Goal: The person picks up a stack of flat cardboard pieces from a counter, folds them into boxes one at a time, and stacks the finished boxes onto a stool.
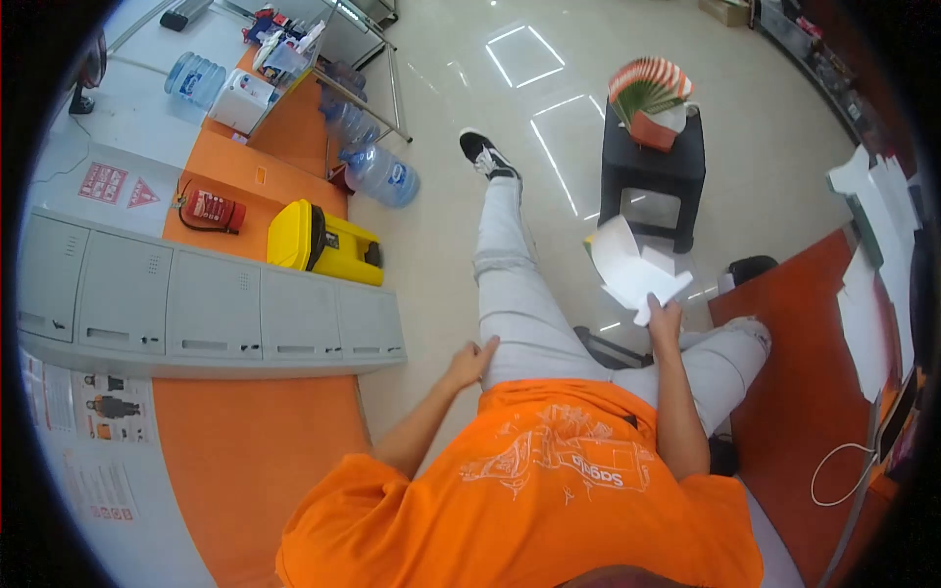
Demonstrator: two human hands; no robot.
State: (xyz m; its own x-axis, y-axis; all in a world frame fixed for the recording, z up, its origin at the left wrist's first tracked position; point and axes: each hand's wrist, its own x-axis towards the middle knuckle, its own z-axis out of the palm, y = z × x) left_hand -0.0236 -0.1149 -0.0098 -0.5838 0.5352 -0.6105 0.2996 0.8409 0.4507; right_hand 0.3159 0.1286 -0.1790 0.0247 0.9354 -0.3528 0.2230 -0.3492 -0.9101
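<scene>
My right hand (665, 319) is closed on the lower tab of a flat carton blank (632, 267). Its plain white side faces up, with cut tabs along the near edge and a strip of yellow and green at the left edge. The blank is held above the floor, in front of my right leg. My left hand (474, 364) lies against the side of my left thigh (534, 343), on the grey trousers. It holds nothing that I can see, and some of its fingers are hidden.
Beyond the blank, a black stool (652, 171) bears a fanned stack of printed cartons (649, 98). More white blanks (863, 304) lie on the right, near a white cable (818, 485). Grey lockers (211, 304), a yellow bin (294, 240) and water bottles (382, 176) stand left.
</scene>
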